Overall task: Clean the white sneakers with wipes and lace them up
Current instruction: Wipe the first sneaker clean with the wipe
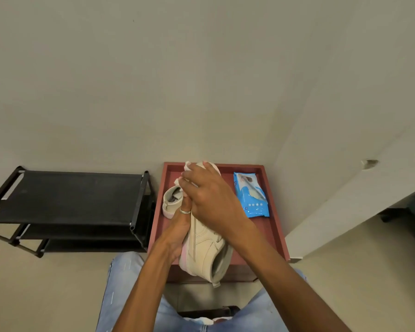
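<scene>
Above the red-brown rimmed tray (272, 212), the left hand (180, 233) grips a cream-white canvas sneaker with a pink sole (206, 248) by its sole side. The shoe's long axis runs from the heel, nearest the person, to the toe at the tray's far edge. The right hand (209, 195) curls a crumpled white wipe (187, 165) over that toe, so strokes would likely run heelward. A second matching sneaker (171, 200) lies on the tray's left, a blue wipe packet (250, 195) on its right.

There were two sneakers: held sneaker (205, 248) in the left hand (180, 232), second sneaker (171, 200) just left of it. One wipe (188, 165) under the right hand (209, 192), one wipes pack (250, 195) to its right, one shoe rack (70, 195) way left.
</scene>
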Demonstrator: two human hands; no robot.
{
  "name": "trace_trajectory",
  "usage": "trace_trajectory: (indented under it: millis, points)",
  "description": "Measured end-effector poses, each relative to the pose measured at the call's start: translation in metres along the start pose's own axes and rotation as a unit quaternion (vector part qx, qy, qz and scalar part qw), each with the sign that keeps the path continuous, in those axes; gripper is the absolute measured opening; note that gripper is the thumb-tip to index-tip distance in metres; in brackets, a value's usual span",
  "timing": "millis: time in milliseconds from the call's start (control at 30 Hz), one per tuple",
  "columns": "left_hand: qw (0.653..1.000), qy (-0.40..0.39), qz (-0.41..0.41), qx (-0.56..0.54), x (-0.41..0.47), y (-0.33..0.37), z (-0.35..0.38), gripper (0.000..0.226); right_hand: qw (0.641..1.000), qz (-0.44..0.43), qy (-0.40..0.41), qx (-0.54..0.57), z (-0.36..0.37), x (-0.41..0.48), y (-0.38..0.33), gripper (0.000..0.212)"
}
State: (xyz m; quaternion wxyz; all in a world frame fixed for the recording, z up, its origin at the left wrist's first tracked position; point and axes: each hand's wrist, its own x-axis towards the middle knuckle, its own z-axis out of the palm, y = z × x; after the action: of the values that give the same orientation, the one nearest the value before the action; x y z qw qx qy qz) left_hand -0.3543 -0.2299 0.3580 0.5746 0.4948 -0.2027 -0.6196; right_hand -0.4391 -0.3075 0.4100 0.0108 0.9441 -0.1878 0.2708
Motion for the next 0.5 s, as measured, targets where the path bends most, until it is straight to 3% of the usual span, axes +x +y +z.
trace_trajectory:
  millis: [167, 300, 433, 500]
  points:
    - [0.999, -0.022, 0.016, 0.022, -0.004, 0.010, 0.007, 0.080, 0.970, 0.194, 0.087, 0.118, -0.015, 0.019, 0.012, 0.048]
    - [1.000, -0.021, 0.013, 0.007, -0.005, 0.008, 0.002, 0.081, 0.884, 0.354, 0.129, 0.277, -0.019, 0.011, 0.011, 0.046]
    - [1.000, -0.021, 0.009, -0.007, -0.006, 0.006, -0.006, 0.082, 0.793, 0.472, 0.122, 0.366, -0.015, -0.005, -0.004, 0.028]
    - [1.000, -0.014, 0.010, -0.008, -0.004, 0.008, -0.008, 0.084, 0.776, 0.503, 0.102, 0.366, -0.009, -0.008, -0.003, 0.031]
